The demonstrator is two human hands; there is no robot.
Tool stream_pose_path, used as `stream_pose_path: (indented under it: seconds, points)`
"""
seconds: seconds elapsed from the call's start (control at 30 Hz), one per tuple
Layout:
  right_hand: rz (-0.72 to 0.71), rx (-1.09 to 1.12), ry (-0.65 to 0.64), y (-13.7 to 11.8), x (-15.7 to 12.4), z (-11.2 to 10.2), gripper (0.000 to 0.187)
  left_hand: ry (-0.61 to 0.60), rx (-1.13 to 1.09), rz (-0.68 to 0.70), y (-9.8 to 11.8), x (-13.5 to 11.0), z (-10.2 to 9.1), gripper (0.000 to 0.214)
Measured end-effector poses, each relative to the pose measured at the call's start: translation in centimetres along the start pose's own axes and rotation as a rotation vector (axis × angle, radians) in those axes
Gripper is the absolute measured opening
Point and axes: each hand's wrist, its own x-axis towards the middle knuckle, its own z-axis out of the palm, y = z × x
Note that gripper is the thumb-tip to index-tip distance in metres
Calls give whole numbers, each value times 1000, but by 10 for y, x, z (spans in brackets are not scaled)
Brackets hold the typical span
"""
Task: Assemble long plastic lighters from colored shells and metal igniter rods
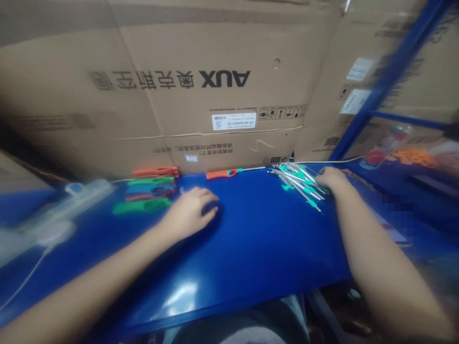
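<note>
My left hand (190, 210) rests palm down on the blue table (251, 239), fingers curled loosely with nothing visible in them. Just left of it lie several coloured plastic handles (150, 191), orange, green, blue and pink. My right hand (332, 180) reaches into a pile of thin metal rods with teal fittings (299, 184) at the back right, fingers bent over the rods. An assembled orange-handled lighter with a metal tube (229, 173) lies along the back edge between the hands.
Large cardboard boxes (201, 95) stand as a wall behind the table. A blue shelf frame (387, 81) rises at right, with orange and red items (409, 155) on its shelf. A blurred white device with a cord (53, 224) lies at far left.
</note>
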Motion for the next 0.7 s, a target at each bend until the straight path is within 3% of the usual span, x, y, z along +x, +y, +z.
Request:
stream_pose_path:
  seconds: [0.13,0.3,0.4,0.57,0.7]
  points:
    - [25,-69,-28,-22,-11,-3,37,18,35,-103,-29,-24,-11,27]
    - [-134,-68,-8,-59,-34,-7,46,-3,137,-184,-79,-37,-24,23]
    - [-296,-17,-29,-78,-47,-7,43,-50,244,-252,-94,-40,-36,19]
    - [-617,98,-59,-101,-66,-1,33,-221,293,-482,-100,-44,-47,21]
    - [-973,244,-122,-121,-90,2,25,-283,246,-490,-99,-45,-43,16]
